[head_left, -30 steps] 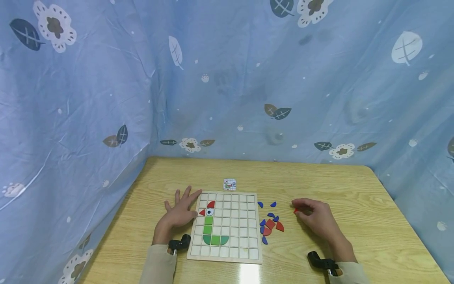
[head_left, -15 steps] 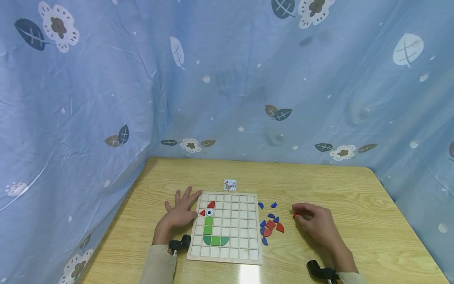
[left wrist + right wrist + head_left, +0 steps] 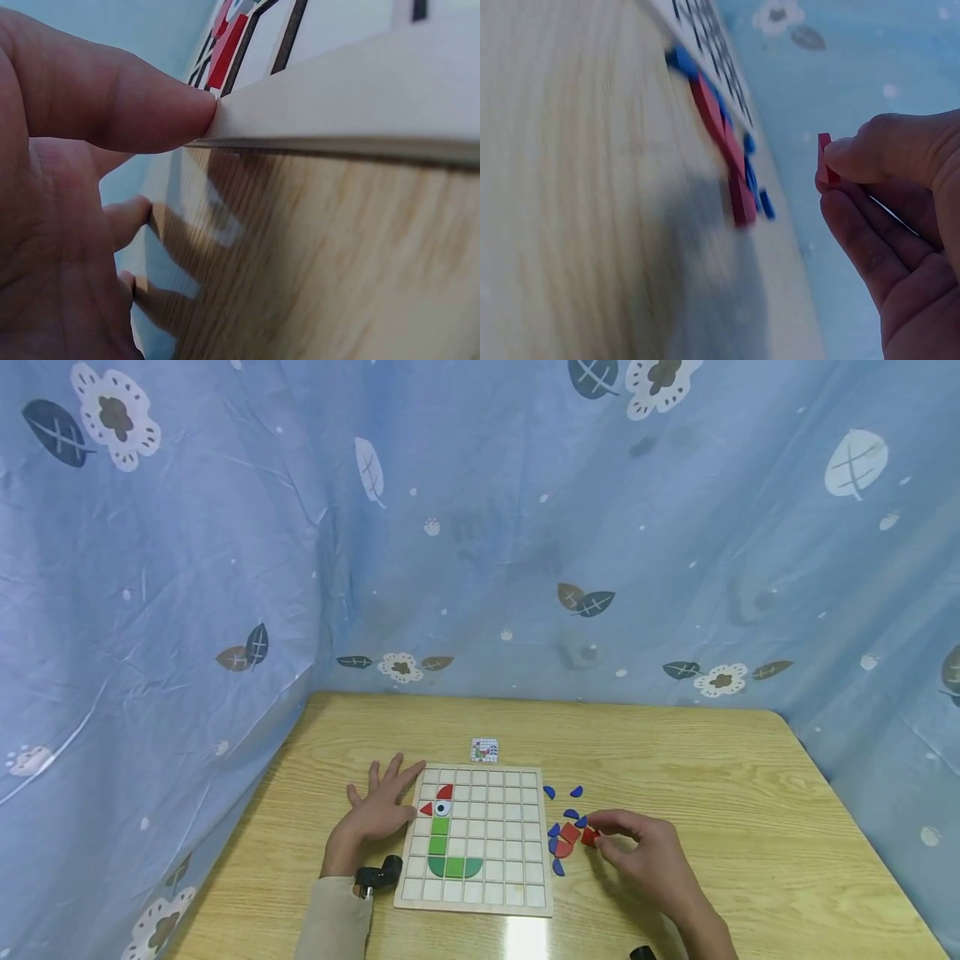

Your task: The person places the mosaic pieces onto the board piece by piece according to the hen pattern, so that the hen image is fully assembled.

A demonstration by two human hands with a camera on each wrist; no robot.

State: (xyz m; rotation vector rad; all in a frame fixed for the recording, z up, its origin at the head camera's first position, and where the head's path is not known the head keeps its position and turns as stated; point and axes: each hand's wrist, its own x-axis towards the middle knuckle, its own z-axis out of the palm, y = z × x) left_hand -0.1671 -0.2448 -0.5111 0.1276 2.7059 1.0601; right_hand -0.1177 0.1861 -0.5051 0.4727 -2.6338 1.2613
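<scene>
Blue pieces [image 3: 572, 813], seven, lie near one pinched red piece [image 3: 823, 161].

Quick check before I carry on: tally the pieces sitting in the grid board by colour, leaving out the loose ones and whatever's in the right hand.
Red pieces: 2
Light green squares: 3
Dark green pieces: 2
White eye piece: 1
Total on the grid board: 8
</scene>
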